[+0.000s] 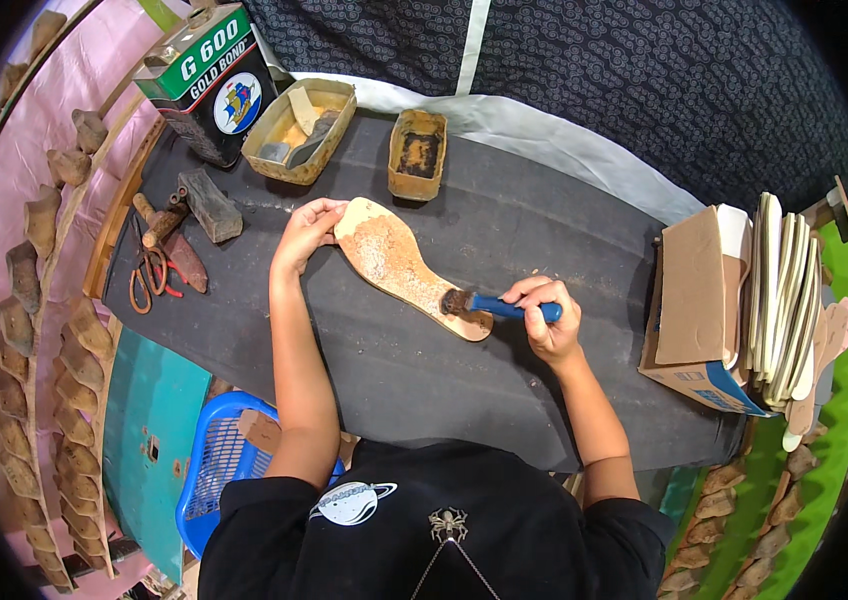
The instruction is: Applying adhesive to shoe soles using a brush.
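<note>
A tan sole [384,255] is held over the black tabletop [404,390], its wide end pinched by the left hand [306,236]. A blue-handled brush [489,304] is gripped in the closed right hand [562,325], its bristles set against the sole's narrow end. Beyond the sole, a small tub [414,187] is placed; well to its right, a cardboard box [689,290].

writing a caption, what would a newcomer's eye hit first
Probably the pale sole on the dark worktop, left hand at its far end, right hand holding a blue-handled brush at its near end. Then the green-and-black can, upper left, and the cardboard box, right.
</note>
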A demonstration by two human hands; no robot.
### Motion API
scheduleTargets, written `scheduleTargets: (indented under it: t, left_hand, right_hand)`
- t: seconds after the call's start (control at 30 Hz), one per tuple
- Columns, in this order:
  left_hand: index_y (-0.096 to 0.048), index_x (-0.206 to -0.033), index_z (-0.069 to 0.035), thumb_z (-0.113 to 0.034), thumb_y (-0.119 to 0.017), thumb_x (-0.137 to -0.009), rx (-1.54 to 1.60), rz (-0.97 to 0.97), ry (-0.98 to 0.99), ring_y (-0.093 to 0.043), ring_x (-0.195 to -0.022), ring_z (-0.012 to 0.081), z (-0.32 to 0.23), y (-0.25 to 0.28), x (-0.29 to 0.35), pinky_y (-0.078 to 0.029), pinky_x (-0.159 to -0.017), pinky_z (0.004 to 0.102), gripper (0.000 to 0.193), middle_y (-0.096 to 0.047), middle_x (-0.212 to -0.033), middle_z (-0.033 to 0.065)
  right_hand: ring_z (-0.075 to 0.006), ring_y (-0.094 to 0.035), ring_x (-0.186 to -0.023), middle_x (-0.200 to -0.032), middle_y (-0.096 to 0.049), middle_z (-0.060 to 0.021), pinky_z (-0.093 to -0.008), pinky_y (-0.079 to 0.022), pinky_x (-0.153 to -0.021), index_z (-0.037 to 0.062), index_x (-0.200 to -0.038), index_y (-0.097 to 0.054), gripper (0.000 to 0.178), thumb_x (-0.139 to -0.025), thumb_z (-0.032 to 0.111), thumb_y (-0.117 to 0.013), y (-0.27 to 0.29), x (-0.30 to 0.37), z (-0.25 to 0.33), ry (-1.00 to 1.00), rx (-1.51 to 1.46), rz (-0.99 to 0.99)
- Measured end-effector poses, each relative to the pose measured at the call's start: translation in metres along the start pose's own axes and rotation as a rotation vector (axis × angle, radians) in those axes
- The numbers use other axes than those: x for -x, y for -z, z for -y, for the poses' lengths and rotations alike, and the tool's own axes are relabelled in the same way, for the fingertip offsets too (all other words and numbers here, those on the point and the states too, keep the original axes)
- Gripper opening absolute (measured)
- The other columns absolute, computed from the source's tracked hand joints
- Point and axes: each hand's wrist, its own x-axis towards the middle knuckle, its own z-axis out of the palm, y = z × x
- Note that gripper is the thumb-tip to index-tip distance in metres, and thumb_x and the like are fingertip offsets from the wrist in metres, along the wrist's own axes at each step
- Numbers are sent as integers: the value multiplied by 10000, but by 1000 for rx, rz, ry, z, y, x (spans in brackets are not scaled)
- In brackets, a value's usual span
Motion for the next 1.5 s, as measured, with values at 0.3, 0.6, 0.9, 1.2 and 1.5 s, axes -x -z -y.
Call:
scheduleTargets:
  t: [0.3, 0.6, 0.9, 1.2, 1.5]
  left_hand:
    - [-566, -943, -42, -191, -527, -808, -21, -22, 3, -548, -680, 59, 1, 1, 0, -433, -597, 186, 204, -595, -804, 12]
    - [-563, -947, -38, -191, -523, -813, -33, -27, -3, -553, -682, 63, 2, 1, 0, -447, -604, 193, 208, -591, -792, 12]
    - [-563, -941, -36, -194, -523, -811, -38, -18, -7, -556, -683, 64, 0, 0, 0, -451, -593, 194, 208, -589, -796, 11]
    - [-558, -933, -27, -187, -521, -812, -44, -24, -7, -560, -683, 74, 2, 4, 0, -460, -605, 205, 203, -588, -791, 19]
    - [-558, -931, -31, -181, -517, -814, -30, -29, 2, -559, -682, 73, -1, 1, 1, -459, -602, 205, 194, -589, -792, 19]
  right_hand:
    - [-180, -557, -596, -694, -572, -139, -265, -450, -552, 26, -734, -444, 105, -769, 112, -493, -3, 1, 4, 19, -47, -44]
    - [-163, -543, -558, -649, -555, -117, -246, -421, -494, 35, -680, -431, 92, -730, 82, -493, 4, 3, 5, -23, -34, 23]
    - [-180, -550, -574, -696, -571, -127, -266, -439, -522, 30, -709, -449, 59, -714, 50, -503, -7, 2, 7, 17, -62, 65]
    - [-167, -537, -526, -618, -554, -115, -254, -425, -482, 42, -668, -428, 62, -701, 55, -478, 2, 8, 4, -33, -121, -42]
    - [-161, -514, -497, -589, -537, -136, -259, -430, -474, 37, -658, -418, 132, -722, 148, -452, 5, 4, 2, 84, -83, 43]
